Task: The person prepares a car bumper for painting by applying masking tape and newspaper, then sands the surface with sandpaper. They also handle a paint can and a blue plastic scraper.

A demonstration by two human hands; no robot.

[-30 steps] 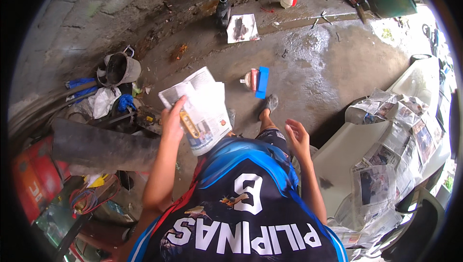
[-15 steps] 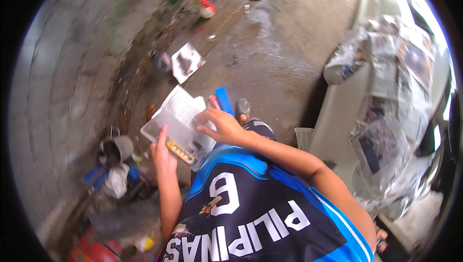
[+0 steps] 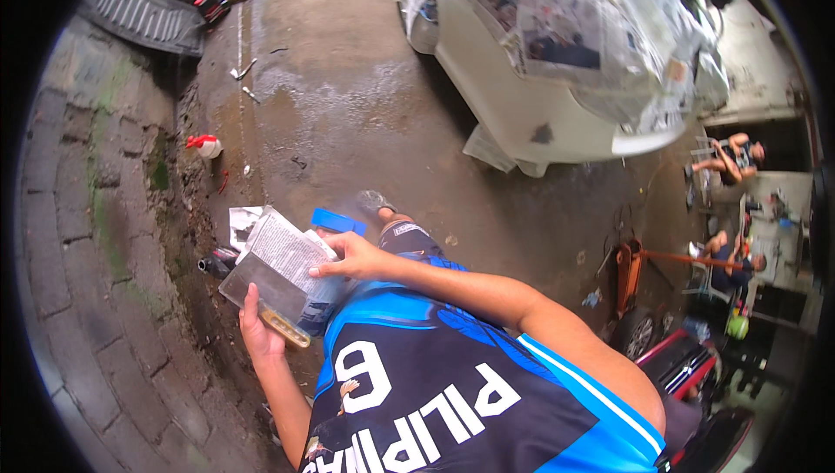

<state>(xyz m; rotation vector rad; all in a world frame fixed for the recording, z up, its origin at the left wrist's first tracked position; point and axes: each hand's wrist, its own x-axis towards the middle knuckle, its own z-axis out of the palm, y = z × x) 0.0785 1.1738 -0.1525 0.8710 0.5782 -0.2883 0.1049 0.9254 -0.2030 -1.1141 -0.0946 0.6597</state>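
Note:
My left hand (image 3: 258,327) grips a flat grey plate (image 3: 263,286) that has a yellow slotted strip (image 3: 285,328) along its near edge. Beyond the plate, and partly covered by it, is a white sheet with small print (image 3: 283,249). Its right edge is between the thumb and bent fingers of my right hand (image 3: 350,258). A blue flat piece (image 3: 337,221) lies just past my right hand; what it belongs to is hidden. Below the right hand, bluish printed paper (image 3: 320,306) shows against my jersey.
Newspaper and plastic sheeting (image 3: 565,25) cover a pale car body (image 3: 496,81). A block wall (image 3: 78,273) runs along the left. A red-topped white bottle (image 3: 207,146) lies on wet ground. An orange jack (image 3: 628,277) stands at right; two people (image 3: 735,160) sit farther off.
The whole view has swung, bringing the jack and seated people in at right. My right thumb has come down onto the printed sheet. The left hand keeps its hold on the plate.

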